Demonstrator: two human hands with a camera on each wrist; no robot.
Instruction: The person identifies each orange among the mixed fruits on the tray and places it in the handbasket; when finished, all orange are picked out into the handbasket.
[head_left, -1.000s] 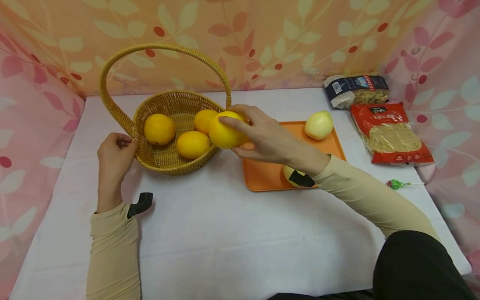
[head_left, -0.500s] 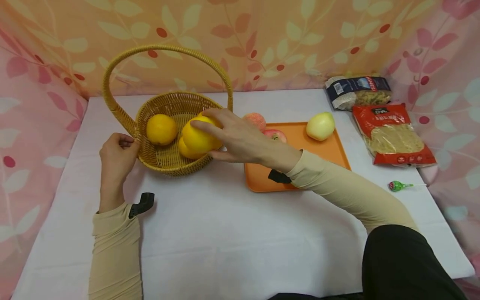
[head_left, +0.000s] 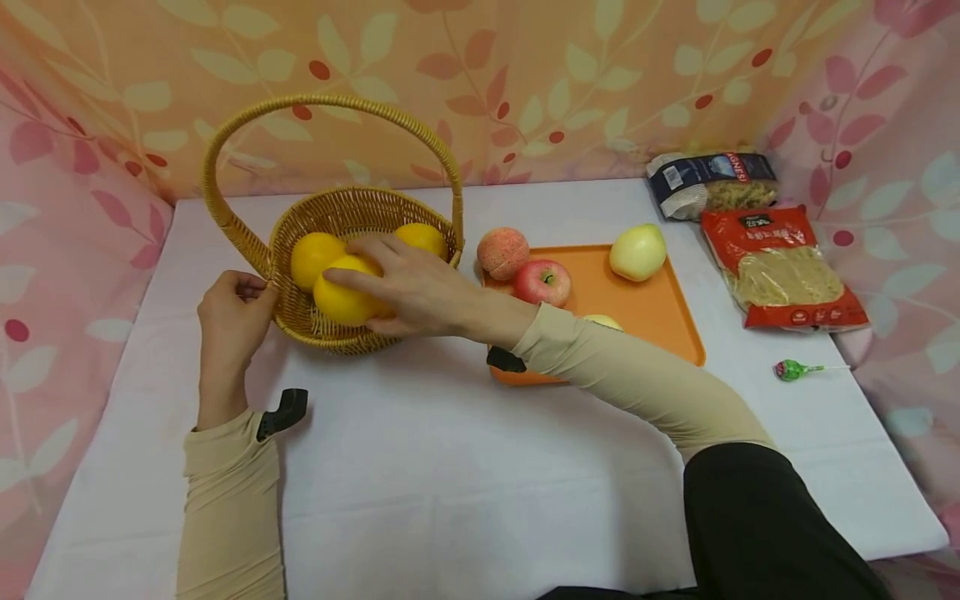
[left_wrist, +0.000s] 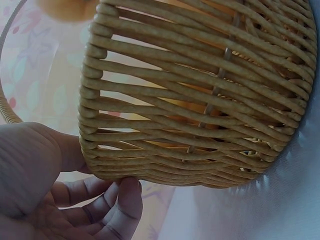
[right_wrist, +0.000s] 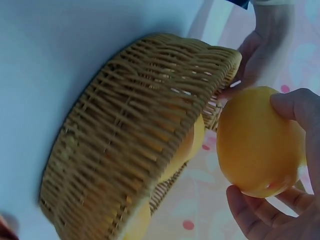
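Note:
The wicker basket [head_left: 352,197] with its tall arched handle stands at the back left. My left hand [head_left: 234,325] pinches its left rim near the handle's base; the left wrist view shows thumb and fingertips around the woven edge [left_wrist: 92,120]. My right hand [head_left: 427,292] holds a yellow orange [head_left: 345,293] over the basket, thumb and fingers spread round it. In the right wrist view this orange [right_wrist: 257,142] is above the rim. Inside the basket lie an orange [head_left: 309,257] at the left and another orange [head_left: 422,237] at the right. The right hand hides part of the interior.
An orange tray [head_left: 645,321] lies right of the basket, bearing a red apple [head_left: 543,283], a peach [head_left: 503,252] and a pale round fruit [head_left: 638,252]. Farther right are a dark pasta bag [head_left: 716,183], a red food bag [head_left: 783,267] and a green lollipop [head_left: 791,370].
My right hand has moved left with the orange, from the basket's right rim to over its middle. The apple and peach on the tray have come into view. My left hand stays on the rim.

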